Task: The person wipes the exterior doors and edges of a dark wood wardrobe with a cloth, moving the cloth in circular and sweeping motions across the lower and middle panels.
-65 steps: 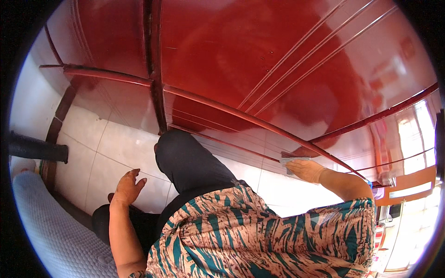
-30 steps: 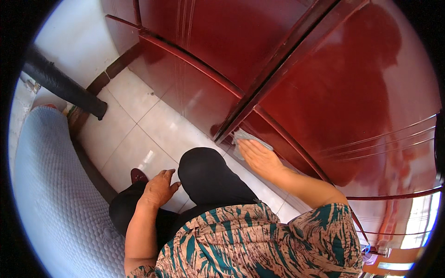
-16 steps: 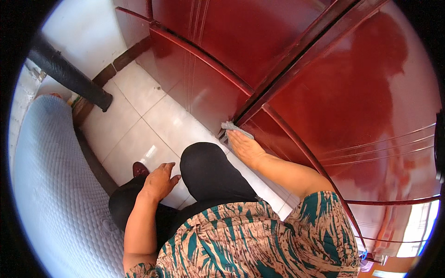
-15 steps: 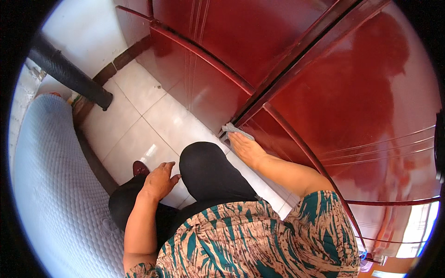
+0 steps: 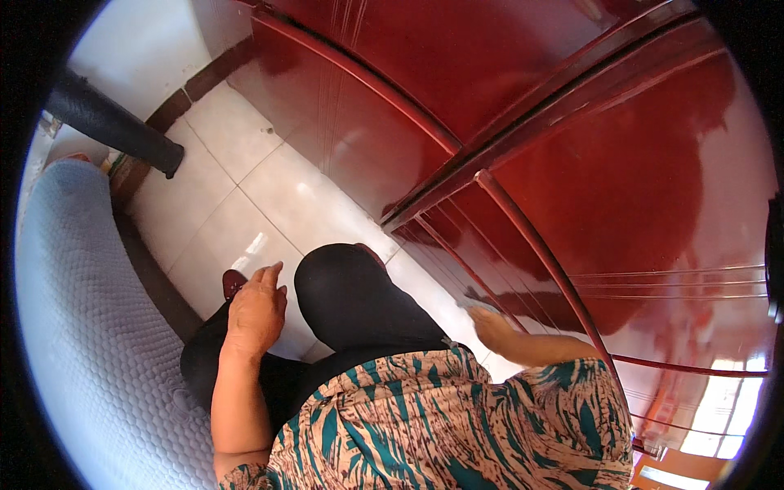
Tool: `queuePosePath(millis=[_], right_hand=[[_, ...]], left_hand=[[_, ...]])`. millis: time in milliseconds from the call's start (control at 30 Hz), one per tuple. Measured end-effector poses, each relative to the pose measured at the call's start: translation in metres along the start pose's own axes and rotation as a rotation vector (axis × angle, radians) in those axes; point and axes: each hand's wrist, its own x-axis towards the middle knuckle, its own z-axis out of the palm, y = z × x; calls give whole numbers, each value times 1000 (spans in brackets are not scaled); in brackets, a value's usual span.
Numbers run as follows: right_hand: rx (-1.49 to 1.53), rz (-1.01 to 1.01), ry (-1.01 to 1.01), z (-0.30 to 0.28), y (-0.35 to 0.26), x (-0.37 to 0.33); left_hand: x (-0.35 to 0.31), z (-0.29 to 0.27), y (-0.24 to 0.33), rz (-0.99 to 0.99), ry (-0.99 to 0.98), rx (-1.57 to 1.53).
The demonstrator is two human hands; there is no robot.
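Note:
My right hand [image 5: 493, 327] is low against the dark red glossy cabinet [image 5: 637, 188], close to the floor and smeared by motion. A thin grey edge of a cloth [image 5: 480, 305] shows at its fingers; the rest is hidden under the hand. The hand is beside the lower red trim strip, right of my right knee. My left hand [image 5: 256, 309] hovers over my left thigh, its fingers stretched out and nothing in them.
A bed with a light blue quilted cover [image 5: 90, 327] runs along the left. At the upper left a black post [image 5: 122, 126] slants down to the white tiled floor [image 5: 237, 175]. A dark red shoe [image 5: 233, 282] shows past my left hand.
My right hand has drawn back from the foot of the cabinet's upright post, down and to the right along its lower part, with the cloth. The view has shifted slightly.

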Motion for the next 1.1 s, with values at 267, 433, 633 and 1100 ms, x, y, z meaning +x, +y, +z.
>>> queuePosePath(millis=[267, 433, 633, 1100], right_hand=[[155, 394, 356, -86, 77, 105], [111, 503, 393, -82, 76, 106], [62, 240, 113, -5, 15, 26], [34, 403, 109, 14, -15, 46]], left_hand=[[-2, -1, -19, -70, -35, -22], [-10, -10, -7, -60, -84, -116], [-5, 17, -14, -43, -88, -174], [10, 23, -61, -37, -31, -307]])
